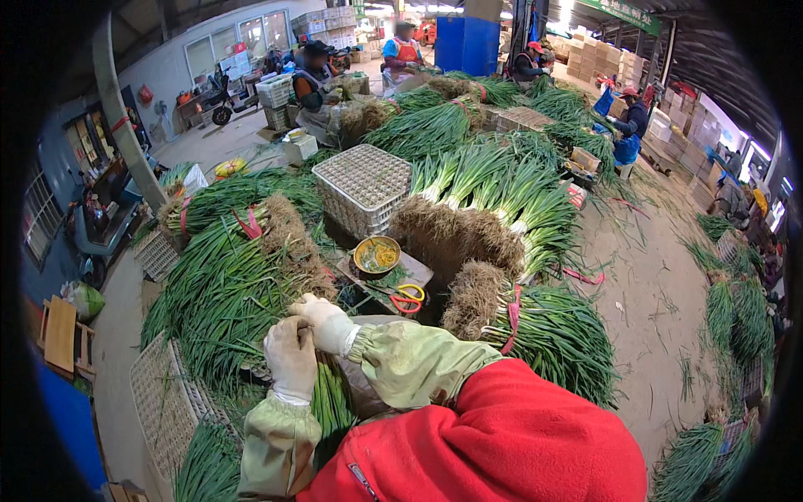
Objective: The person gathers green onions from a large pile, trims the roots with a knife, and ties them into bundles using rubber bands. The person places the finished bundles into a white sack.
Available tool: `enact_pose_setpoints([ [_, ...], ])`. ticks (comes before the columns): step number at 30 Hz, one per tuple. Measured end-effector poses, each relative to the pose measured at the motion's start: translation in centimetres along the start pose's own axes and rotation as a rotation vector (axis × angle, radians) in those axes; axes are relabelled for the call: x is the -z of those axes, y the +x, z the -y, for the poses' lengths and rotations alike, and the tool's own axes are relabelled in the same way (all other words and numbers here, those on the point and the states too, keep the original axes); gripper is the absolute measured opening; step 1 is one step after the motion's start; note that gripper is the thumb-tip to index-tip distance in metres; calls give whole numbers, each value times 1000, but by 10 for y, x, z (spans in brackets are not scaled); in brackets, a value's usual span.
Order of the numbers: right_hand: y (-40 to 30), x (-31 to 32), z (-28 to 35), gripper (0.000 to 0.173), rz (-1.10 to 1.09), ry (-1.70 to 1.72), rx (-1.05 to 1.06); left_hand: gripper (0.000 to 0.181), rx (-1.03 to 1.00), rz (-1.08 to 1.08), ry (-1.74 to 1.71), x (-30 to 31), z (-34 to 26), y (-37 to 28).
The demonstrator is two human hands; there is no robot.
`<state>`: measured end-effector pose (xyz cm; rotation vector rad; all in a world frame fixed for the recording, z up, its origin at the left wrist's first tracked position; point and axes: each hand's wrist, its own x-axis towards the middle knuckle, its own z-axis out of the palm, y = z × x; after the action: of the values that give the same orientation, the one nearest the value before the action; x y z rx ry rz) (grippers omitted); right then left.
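My left hand (290, 359), in a pale glove, is bent with its fingertips close to my right hand (325, 323), gloved as well. Both are beside the roots (292, 248) of a large heap of green onions (216, 295). Whatever lies between the fingers is hidden. Below the hands, long green leaves (331, 398) hang over my lap. Scissors (408, 299) with red and yellow handles lie on a small board (414, 268) in front of me. On that board stands a yellow bowl (376, 254) containing yellow bands and leaf scraps.
Trimmed onion bundles (467, 179) stand beyond the board beside an upturned plastic crate (362, 172). A tied bundle (546, 336) is to my right; a crate (166, 398) leans at left. Several people, including one in a red apron (404, 53), sit farther back.
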<state>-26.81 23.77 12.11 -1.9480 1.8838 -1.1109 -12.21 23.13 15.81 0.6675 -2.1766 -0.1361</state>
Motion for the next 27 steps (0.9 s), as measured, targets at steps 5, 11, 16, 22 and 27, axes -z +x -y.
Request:
enact_pose_setpoints([
  [5, -9, 10, 20, 33, 71, -75, -40, 21, 209, 40, -103, -1, 3, -5],
  [11, -9, 3, 0, 26, 8, -124, 89, 19, 532, 144, -935, 9, -3, 4],
  [16, -8, 8, -22, 44, -102, 154, 178, 19, 805, 297, -1057, 21, -4, -23],
  [22, -4, 17, 16, 39, 170, 252, 507, 20, 1012, -29, -1294, 10, 70, -34],
  [27, -10, 33, 27, 41, 158, 330, 608, 39, 713, 476, -1316, -8, 104, -66],
])
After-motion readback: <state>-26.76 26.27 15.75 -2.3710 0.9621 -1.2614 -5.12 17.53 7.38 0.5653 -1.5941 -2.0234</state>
